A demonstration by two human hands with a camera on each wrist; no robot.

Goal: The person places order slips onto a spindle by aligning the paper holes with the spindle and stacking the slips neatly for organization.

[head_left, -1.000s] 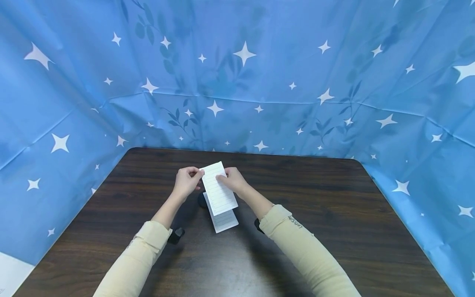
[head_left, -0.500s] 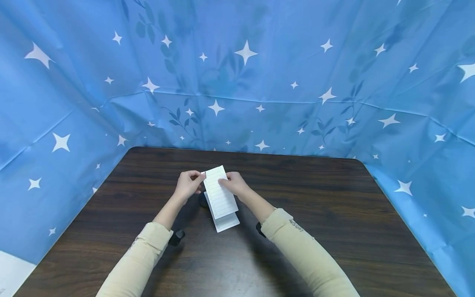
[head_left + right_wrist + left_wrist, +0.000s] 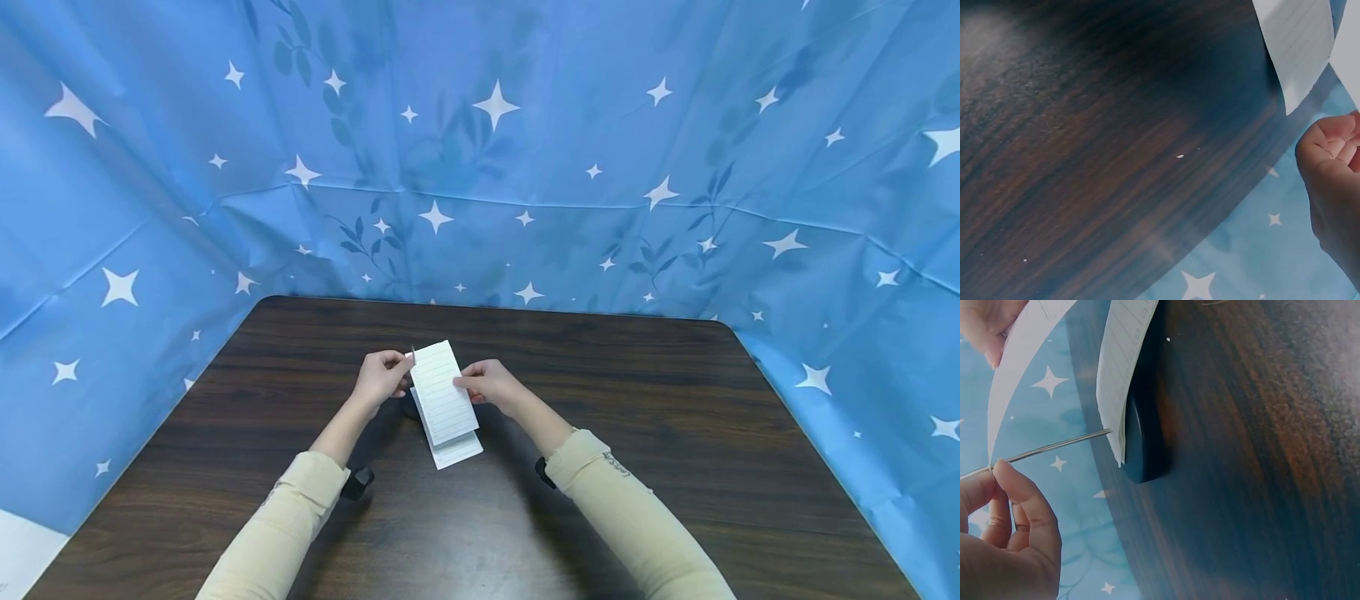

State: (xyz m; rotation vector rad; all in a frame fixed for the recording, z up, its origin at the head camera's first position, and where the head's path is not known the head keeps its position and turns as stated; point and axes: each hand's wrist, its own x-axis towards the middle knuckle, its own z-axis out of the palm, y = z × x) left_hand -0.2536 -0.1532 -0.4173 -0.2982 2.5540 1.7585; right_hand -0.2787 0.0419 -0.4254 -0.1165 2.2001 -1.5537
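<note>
A lined white paper slip (image 3: pixel 438 392) is held up over the table, with a thin metal spike (image 3: pixel 1060 445) through its upper left corner. My left hand (image 3: pixel 381 379) pinches that corner between thumb and fingertips, right at the spike. At the slip's right edge, my right hand (image 3: pixel 491 385) grips it with thumb and fingers. Lower on the spike sit other lined paper slips (image 3: pixel 1116 381), close to its black base (image 3: pixel 1141 450). The upper slip covers most of them in the head view.
The dark wood table (image 3: pixel 637 433) extends around the hands. A blue curtain (image 3: pixel 555 150) with white stars hangs behind it. Tiny white scraps (image 3: pixel 1180 155) lie on the tabletop. Black wrist cameras (image 3: pixel 357 481) sit below the sleeves.
The upper slip has come down the spike toward the lower slips, and the spike's tip now shows above the left hand. My right hand has shifted down and right along the slip's edge.
</note>
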